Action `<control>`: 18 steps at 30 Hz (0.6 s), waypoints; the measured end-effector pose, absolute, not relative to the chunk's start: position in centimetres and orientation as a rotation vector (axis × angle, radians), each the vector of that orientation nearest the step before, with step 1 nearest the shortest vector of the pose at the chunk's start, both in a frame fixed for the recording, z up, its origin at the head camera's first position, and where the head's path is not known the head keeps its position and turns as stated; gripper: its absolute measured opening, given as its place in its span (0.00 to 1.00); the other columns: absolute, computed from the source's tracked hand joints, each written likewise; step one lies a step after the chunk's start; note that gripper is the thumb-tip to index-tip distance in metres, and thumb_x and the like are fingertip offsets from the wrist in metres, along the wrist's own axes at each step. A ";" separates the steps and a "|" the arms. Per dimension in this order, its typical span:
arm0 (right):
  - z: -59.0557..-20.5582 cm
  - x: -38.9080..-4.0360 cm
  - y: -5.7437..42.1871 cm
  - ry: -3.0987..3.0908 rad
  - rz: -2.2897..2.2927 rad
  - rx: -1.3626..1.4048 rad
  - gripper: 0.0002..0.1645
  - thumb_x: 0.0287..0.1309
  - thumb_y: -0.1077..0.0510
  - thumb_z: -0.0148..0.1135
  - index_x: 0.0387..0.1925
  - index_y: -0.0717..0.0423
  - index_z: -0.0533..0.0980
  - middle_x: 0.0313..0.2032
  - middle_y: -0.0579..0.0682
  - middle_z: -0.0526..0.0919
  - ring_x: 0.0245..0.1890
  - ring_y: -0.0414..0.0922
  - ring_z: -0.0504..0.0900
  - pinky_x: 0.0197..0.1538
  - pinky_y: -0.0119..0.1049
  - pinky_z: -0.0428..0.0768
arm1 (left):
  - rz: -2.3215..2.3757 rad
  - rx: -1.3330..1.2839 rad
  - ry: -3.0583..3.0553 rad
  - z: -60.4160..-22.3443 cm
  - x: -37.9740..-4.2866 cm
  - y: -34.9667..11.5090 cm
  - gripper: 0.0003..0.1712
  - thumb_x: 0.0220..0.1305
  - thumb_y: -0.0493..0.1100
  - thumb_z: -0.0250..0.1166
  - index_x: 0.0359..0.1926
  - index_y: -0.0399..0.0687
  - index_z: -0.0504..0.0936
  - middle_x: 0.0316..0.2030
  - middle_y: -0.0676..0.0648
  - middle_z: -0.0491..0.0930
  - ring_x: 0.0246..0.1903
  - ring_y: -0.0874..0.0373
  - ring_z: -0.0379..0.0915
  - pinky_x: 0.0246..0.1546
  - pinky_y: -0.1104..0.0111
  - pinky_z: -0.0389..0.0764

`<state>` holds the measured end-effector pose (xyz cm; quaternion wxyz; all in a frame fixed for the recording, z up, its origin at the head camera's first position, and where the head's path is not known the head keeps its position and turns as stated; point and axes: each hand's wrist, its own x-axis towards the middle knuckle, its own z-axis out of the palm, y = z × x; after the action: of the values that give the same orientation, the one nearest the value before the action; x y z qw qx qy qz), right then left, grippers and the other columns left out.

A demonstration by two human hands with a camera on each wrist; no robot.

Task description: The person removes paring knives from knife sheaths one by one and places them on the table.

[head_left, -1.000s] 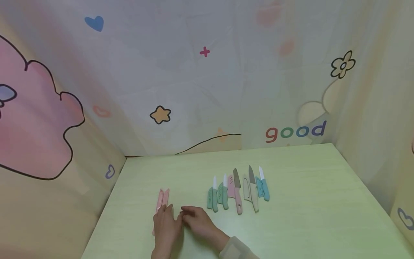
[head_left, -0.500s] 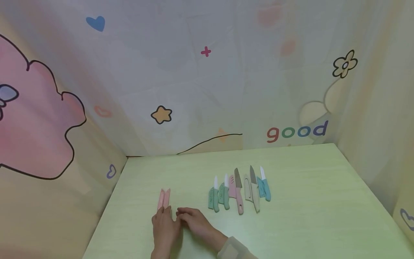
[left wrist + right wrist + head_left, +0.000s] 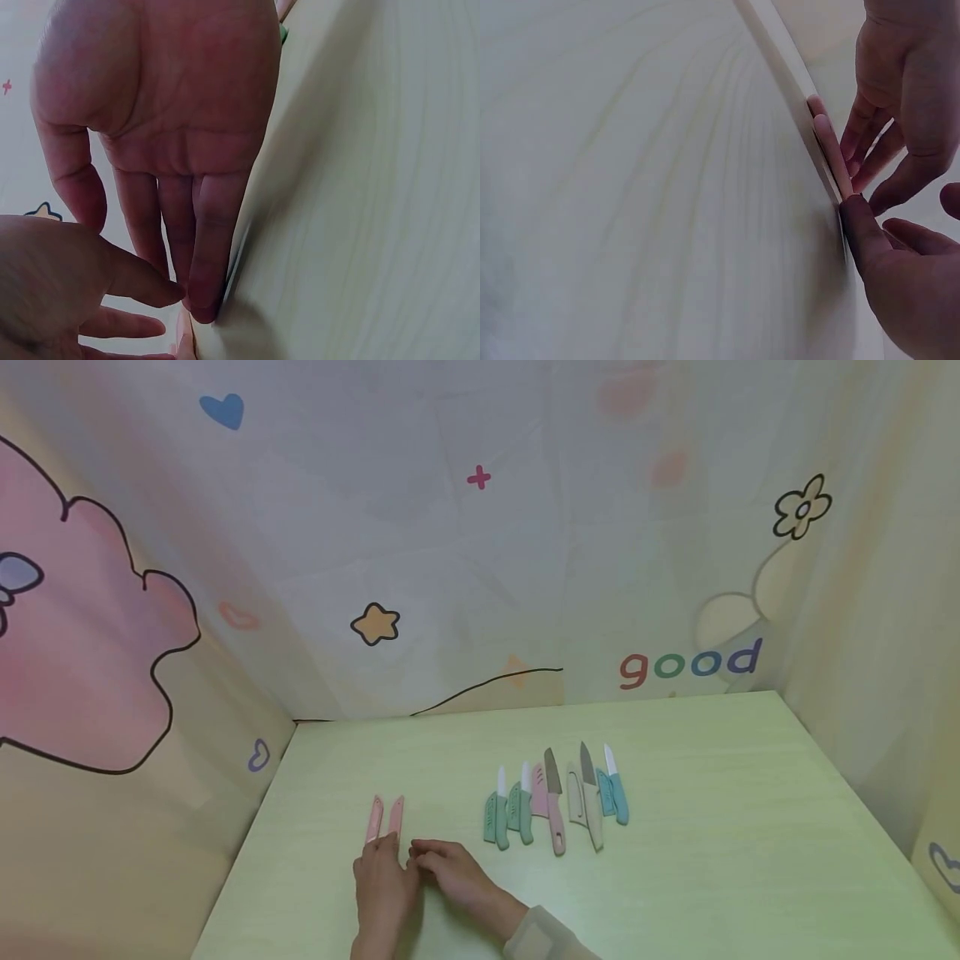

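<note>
Two slim pink knives (image 3: 374,817) lie on the left part of the table, pointed ends away from me, their near parts under my left hand (image 3: 382,885). The left fingers curl down around the right-hand pink knife. In the right wrist view, the rounded pink handles (image 3: 834,154) show beside those fingers. My right hand (image 3: 461,877) comes in from the right, thumb up; its fairly straight fingertips touch the same knife. The left wrist view shows its palm (image 3: 165,82) and a thin edge (image 3: 238,262) beside its fingertips.
Right of the hands stands a row of unsheathed knives with their covers: two with green handles (image 3: 502,822), one pink (image 3: 556,827), one beige (image 3: 592,818) and one blue (image 3: 618,797). A printed curtain (image 3: 450,552) closes off the pale green table (image 3: 712,843).
The two pink knives lay close together; the right one has shifted right, leaving a gap between them. Both hands stay nearly in place, the right one slightly closer to the left.
</note>
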<state>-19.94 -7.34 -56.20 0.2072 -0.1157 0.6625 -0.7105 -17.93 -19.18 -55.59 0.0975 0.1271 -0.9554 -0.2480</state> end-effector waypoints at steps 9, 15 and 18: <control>-55.1 -19.5 -7.1 1.840 -1.987 -0.337 0.24 0.61 0.67 0.49 0.57 0.74 0.70 0.55 0.67 0.76 0.53 0.53 0.76 0.58 0.50 0.78 | -0.856 0.462 -2.800 -55.8 -18.4 -19.2 0.24 0.54 0.36 0.66 0.53 0.33 0.77 0.42 0.36 0.77 0.37 0.42 0.71 0.33 0.49 0.77; -57.1 -20.4 -7.4 1.783 -2.020 -0.299 0.25 0.58 0.67 0.50 0.57 0.74 0.71 0.54 0.66 0.77 0.48 0.50 0.79 0.55 0.51 0.80 | -0.950 0.469 -2.775 -55.7 -18.6 -19.6 0.25 0.56 0.37 0.65 0.55 0.31 0.75 0.42 0.34 0.78 0.40 0.41 0.72 0.38 0.45 0.76; -57.1 -20.5 -7.2 1.730 -2.032 -0.263 0.26 0.56 0.67 0.51 0.58 0.73 0.70 0.53 0.64 0.79 0.45 0.47 0.80 0.53 0.49 0.81 | -1.027 0.520 -2.774 -55.5 -18.7 -19.8 0.26 0.56 0.38 0.64 0.56 0.31 0.74 0.42 0.35 0.79 0.41 0.42 0.72 0.39 0.45 0.75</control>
<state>-20.51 -7.25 -57.14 0.2280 -0.0954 0.6282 -0.7378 -18.74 -19.84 -55.45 0.0691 0.1726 -0.9215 -0.3411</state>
